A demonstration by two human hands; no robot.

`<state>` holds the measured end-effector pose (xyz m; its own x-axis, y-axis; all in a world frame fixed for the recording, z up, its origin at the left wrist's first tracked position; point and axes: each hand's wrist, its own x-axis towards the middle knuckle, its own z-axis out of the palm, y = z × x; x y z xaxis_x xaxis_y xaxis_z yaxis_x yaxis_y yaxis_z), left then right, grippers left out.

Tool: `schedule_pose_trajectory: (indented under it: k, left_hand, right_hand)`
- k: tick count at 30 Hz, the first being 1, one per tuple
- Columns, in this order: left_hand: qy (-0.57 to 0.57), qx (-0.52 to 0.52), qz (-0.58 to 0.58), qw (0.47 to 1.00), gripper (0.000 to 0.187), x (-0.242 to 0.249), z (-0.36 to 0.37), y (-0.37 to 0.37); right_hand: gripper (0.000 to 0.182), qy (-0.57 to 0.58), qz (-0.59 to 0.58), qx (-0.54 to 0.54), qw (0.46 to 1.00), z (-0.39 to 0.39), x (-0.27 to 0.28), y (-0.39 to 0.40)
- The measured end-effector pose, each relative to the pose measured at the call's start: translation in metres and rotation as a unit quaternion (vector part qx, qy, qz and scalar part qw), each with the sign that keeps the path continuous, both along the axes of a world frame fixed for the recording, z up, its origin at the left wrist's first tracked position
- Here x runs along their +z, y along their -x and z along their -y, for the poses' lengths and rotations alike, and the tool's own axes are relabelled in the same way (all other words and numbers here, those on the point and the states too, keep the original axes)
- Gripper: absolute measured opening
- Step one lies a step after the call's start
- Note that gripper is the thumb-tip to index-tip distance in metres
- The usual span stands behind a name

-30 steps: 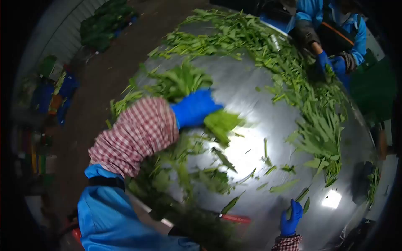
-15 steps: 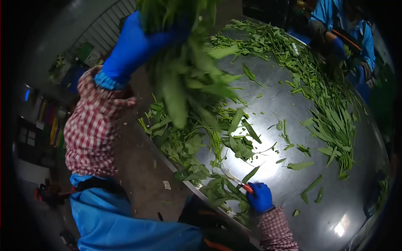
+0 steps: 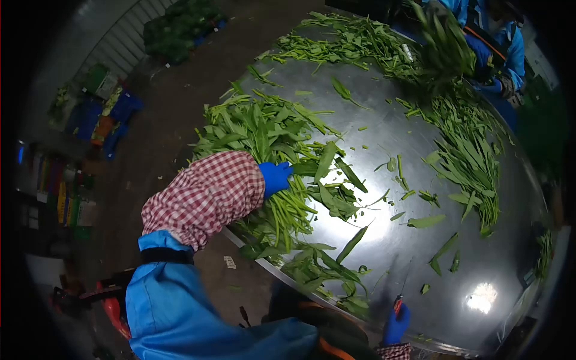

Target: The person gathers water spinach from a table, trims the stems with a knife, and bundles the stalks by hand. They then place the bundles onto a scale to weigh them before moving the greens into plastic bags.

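Note:
My left hand (image 3: 276, 178), in a blue glove, is closed over a bunch of long-leaved greens (image 3: 258, 129) lying on the metal table's left side. Pale cut stems (image 3: 286, 213) stick out below the hand, and its undersides are hidden. In my right hand (image 3: 396, 325), also gloved in blue, is a knife (image 3: 398, 304) with a red handle. Its thin blade points away from me over the tabletop, close to the front edge. Loose leaves (image 3: 324, 270) lie between the two hands.
The round metal table (image 3: 384, 222) carries scattered leaves and stem bits. A pile of greens (image 3: 471, 150) runs along its far right side. Across the table a person in blue (image 3: 510, 51) handles a blurred bunch (image 3: 444, 45). Crates (image 3: 99, 114) stand on the floor at left.
My left hand has come down from the upper left and laid the greens on the table. My right hand has drawn back toward the front edge, and the knife blade now points away.

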<state>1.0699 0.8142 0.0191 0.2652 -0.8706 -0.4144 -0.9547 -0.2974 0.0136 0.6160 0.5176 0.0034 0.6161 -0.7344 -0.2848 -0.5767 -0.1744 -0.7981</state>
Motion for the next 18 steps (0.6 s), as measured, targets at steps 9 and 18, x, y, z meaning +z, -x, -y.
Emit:
schedule_pose_trajectory:
  k: [9, 18]
  left_hand:
    - [0.095, 0.096, -0.064, 0.989, 0.057, 0.153, -0.008, -0.019]
    - [0.288, 0.239, -0.614, 0.695, 0.065, 0.215, 0.063, 0.057]
  right_hand:
    - [0.029, 0.046, 0.012, -0.027, 0.998, -0.007, -0.007, 0.004]
    - [0.045, -0.276, 0.276, 0.107, 0.915, 0.019, 0.162, -0.179]
